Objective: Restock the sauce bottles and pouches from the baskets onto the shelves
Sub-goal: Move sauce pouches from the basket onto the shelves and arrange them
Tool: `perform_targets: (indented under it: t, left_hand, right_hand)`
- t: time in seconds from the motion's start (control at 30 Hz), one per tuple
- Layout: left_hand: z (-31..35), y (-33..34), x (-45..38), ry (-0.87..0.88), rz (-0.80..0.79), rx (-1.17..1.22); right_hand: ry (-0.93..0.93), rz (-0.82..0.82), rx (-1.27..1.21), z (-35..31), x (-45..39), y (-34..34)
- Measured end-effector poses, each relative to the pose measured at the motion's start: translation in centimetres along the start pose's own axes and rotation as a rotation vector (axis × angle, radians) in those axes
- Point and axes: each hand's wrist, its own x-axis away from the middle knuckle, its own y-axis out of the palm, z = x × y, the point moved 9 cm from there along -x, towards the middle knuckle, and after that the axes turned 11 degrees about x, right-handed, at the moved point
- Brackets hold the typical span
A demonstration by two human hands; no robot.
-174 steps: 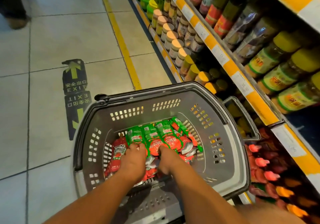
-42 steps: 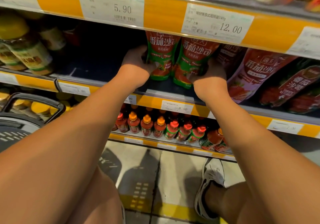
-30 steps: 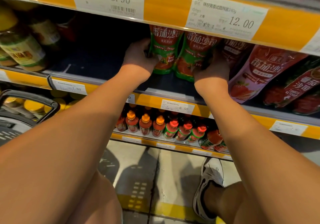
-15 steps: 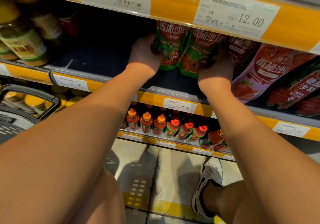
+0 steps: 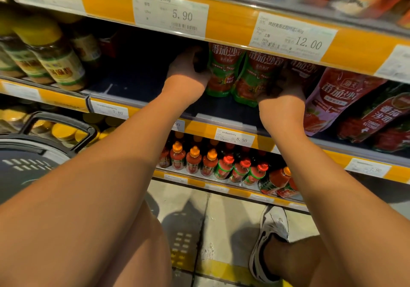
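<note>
Two green-and-red pouches (image 5: pixel 240 75) stand upright side by side on the middle shelf (image 5: pixel 221 111), squeezed between both hands. The big white characters across their tops read 番茄沙司 (tomato ketchup), and there's a round "5" badge lower down, though the small print is too blurry to read. The left hand (image 5: pixel 185 73) presses against the left pouch's side, fingers wrapped around toward the back. The right hand (image 5: pixel 282 100) holds the right pouch low at its bottom corner, fingers curled in front of it. So both hands are closed on the pair, not spread wide.

Just to the right is another red pouch, partly hidden, then a bigger purple-and-red pouch (image 5: pixel 332 100) leaning over, with 番茄沙 readable and what looks like a 海天 logo. Further right, a red pouch (image 5: pixel 377 120) says 番茄沙司 and "TOMATO KETCHUP".

Price tags on the yellow strip above: 5.90 (image 5: pixel 170 13) for a 120g item and 12.00 (image 5: pixel 292 38) for a 240g one. The strip below the pouches shows 7.80 (image 5: pixel 111 111) and 8.50 (image 5: pixel 235 136), plus a 7.90 way over to the right.

Left side of the same shelf has yellow-capped jars (image 5: pixel 51 53). The next shelf down holds little squeeze bottles (image 5: pixel 210 164) with orange and red caps. The grey basket (image 5: pixel 33 153) sits at the lower left, and a white sneaker (image 5: pixel 269 240) is on the tile floor.
</note>
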Motion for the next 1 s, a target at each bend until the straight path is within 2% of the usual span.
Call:
perform_targets:
  t: [0.1,0.17,0.37,0.47,0.67,0.9,1.0]
  left_hand:
    - [-0.1,-1.8,1.0,-0.051,0.008,0.141]
    - [0.1,-2.9,2.1,-0.067,0.01,0.183]
    - [1.2,-5.4,5.9,-0.099,-0.182,-0.024]
    - [1.3,-9.5,9.6,-0.078,-0.198,-0.114]
    - [-1.3,-21.3,19.9,-0.068,-0.056,-0.22]
    - [-10.9,-34.3,32.8,-0.348,0.164,-0.303]
    - [-14.9,-37.8,37.3,-0.459,0.241,-0.31]
  right_hand:
    - [-0.031,0.02,-0.008,0.3,1.3,-0.4]
    - [-0.062,-0.033,0.034,-0.3,2.7,0.2]
    - [-0.308,-0.18,0.107,-4.6,7.1,1.9]
    - [-0.427,-0.289,0.1,-7.2,9.9,3.1]
    - [-0.673,-0.564,0.213,-12.7,17.5,6.8]
    - [-0.87,-0.825,0.28,-20.5,26.8,12.1]
    - [-1.0,-0.953,0.416,-23.8,31.1,15.8]
